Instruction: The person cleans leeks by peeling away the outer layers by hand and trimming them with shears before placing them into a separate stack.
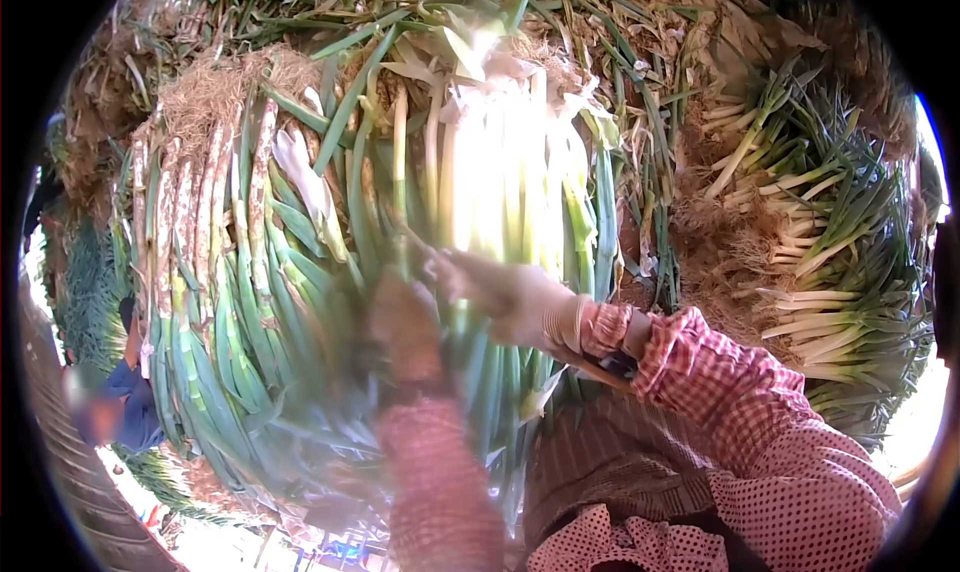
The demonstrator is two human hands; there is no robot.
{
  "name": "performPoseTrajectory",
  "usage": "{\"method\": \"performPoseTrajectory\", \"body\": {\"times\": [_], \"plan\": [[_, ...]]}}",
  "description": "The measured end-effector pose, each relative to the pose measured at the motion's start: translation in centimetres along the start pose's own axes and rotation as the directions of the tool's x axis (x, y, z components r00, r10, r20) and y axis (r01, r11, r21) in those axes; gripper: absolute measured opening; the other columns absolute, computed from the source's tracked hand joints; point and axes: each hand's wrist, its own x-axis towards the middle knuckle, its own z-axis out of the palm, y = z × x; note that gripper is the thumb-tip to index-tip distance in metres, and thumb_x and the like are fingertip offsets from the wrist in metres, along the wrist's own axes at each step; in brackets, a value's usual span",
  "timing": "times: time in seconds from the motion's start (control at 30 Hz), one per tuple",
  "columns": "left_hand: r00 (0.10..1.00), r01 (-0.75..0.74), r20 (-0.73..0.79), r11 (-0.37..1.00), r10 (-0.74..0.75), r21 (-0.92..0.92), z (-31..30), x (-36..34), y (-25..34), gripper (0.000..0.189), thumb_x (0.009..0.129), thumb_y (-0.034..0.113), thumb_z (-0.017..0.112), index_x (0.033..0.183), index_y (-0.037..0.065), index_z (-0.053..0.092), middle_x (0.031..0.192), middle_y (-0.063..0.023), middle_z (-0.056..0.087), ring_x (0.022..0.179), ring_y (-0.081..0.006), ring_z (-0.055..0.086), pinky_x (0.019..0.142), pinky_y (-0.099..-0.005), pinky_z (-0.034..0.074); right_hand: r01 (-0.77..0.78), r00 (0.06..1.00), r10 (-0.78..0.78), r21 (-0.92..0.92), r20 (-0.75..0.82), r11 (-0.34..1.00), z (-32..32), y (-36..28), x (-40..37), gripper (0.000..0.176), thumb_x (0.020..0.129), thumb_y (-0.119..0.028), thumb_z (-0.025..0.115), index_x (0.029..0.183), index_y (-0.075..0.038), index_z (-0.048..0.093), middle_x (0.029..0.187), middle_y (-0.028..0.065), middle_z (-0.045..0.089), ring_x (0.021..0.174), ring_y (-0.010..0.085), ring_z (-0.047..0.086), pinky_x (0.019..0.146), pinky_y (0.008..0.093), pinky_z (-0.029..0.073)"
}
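Observation:
In front of me lie long green onions [245,302], roots away from me and green leaves toward me. The unpeeled ones on the left have brown, dirty stems. Paler cleaned stems [500,192] lie in bright glare at the centre. My left hand [403,322] is over the middle stalks, smeared by motion, so its fingers do not show clearly. My right hand [515,297], with a light glove cuff at the wrist, reaches in from the right. Its fingers are drawn together near a stalk beside the left hand; what they hold, if anything, is blurred.
More green onions [820,312] are piled on the right, roots toward the centre. Loose leaves and dry peelings [640,32] cover the back. Clear plastic [340,472] lies around the lower leaves. Part of another person in blue clothing [135,402] shows at the left edge.

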Motion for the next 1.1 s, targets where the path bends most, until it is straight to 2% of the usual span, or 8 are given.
{"method": "performPoseTrajectory", "body": {"times": [0.17,0.27,0.47,0.63,0.77,0.87,0.9,1.1], "plan": [[0.991,0.111,0.067,0.990,-0.117,0.087,0.2,0.3,0.3,0.020,0.090,0.023,0.068,0.096,0.007,0.058,0.085,-0.0217,0.071,0.081,-0.0441,0.070,0.070,-0.0514,0.056,0.093,0.977,-0.118,-0.144,-0.176,0.985,0.2,2.8,4.8,0.082,0.086,0.000,0.063,0.161,-0.005,0.030,0.152,0.0145,0.052,0.115,0.0202,0.067,0.087,0.0291,0.060],[0.995,0.090,0.030,0.993,-0.092,0.072,-1.2,-0.4,0.9,0.018,0.090,0.023,0.068,0.095,0.007,0.059,0.084,-0.0218,0.071,0.082,-0.0441,0.070,0.071,-0.0522,0.056,0.015,0.962,0.005,0.069,-0.274,0.997,-2.9,-0.1,6.0,0.087,0.079,-0.019,0.070,0.159,-0.011,0.036,0.127,0.0203,0.068,0.117,0.0336,0.068,0.102,0.0397,0.054],[0.993,0.104,0.063,0.995,-0.104,-0.002,-2.7,-2.1,-0.2,0.020,0.089,0.023,0.069,0.093,0.005,0.061,0.082,-0.0207,0.069,0.079,-0.0431,0.069,0.069,-0.0519,0.053,-0.003,0.882,0.131,0.272,-0.454,0.962,-7.1,-2.3,11.3,0.080,0.082,-0.005,0.067,0.157,-0.003,0.040,0.123,0.0119,0.069,0.108,0.0199,0.067,0.089,0.0315,0.056],[0.993,0.034,0.119,0.949,0.004,-0.313,-3.3,-5.0,-4.3,0.015,0.087,0.014,0.070,0.089,0.002,0.063,0.071,-0.0113,0.062,0.065,-0.0251,0.060,0.063,-0.0390,0.048,0.034,0.976,-0.003,0.137,-0.220,0.990,-5.8,-1.1,5.3,0.075,0.084,-0.004,0.067,0.155,-0.002,0.043,0.138,0.0136,0.063,0.121,0.0210,0.064,0.094,0.0276,0.056],[0.950,0.102,0.305,0.870,0.058,-0.482,-3.0,-6.6,-7.8,0.018,0.089,0.005,0.067,0.105,-0.002,0.066,0.077,-0.0003,0.062,0.070,-0.0079,0.054,0.063,-0.0282,0.046,-0.095,0.980,0.061,0.174,0.189,0.980,-3.2,-2.2,-5.2,0.091,0.080,0.000,0.063,0.163,-0.008,0.026,0.121,0.0141,0.069,0.096,0.0233,0.071,0.085,0.0348,0.060],[0.925,0.191,0.376,0.803,0.045,-0.565,-3.3,-6.2,-6.3,0.050,0.089,0.001,0.065,0.138,0.000,0.055,0.097,-0.0047,0.069,0.080,-0.0098,0.061,0.072,-0.0282,0.051,0.202,0.972,-0.224,0.234,0.074,0.951,1.5,1.6,-8.4,0.099,0.077,0.002,0.064,0.165,-0.010,0.020,0.120,0.0141,0.068,0.091,0.0233,0.072,0.083,0.0360,0.061],[0.907,0.210,0.415,0.783,0.068,-0.585,-3.7,-5.8,-5.6,0.065,0.088,-0.001,0.064,0.151,0.001,0.047,0.107,-0.0072,0.072,0.086,-0.0109,0.065,0.077,-0.0281,0.053,-0.216,0.931,0.152,0.165,0.331,0.962,-1.3,-2.0,-8.3,0.101,0.075,0.000,0.065,0.165,-0.009,0.021,0.124,0.0158,0.068,0.097,0.0244,0.072,0.087,0.0359,0.059],[0.901,0.156,0.425,0.844,0.091,-0.513,-3.6,-4.5,-4.2,0.062,0.086,0.003,0.069,0.146,0.001,0.054,0.112,-0.0096,0.074,0.095,-0.0140,0.068,0.085,-0.0278,0.054,-0.033,0.983,-0.007,0.209,0.185,0.977,0.5,0.0,-8.4,0.099,0.075,-0.005,0.064,0.165,-0.008,0.022,0.115,0.0210,0.071,0.098,0.0289,0.072,0.088,0.0365,0.058]]}}
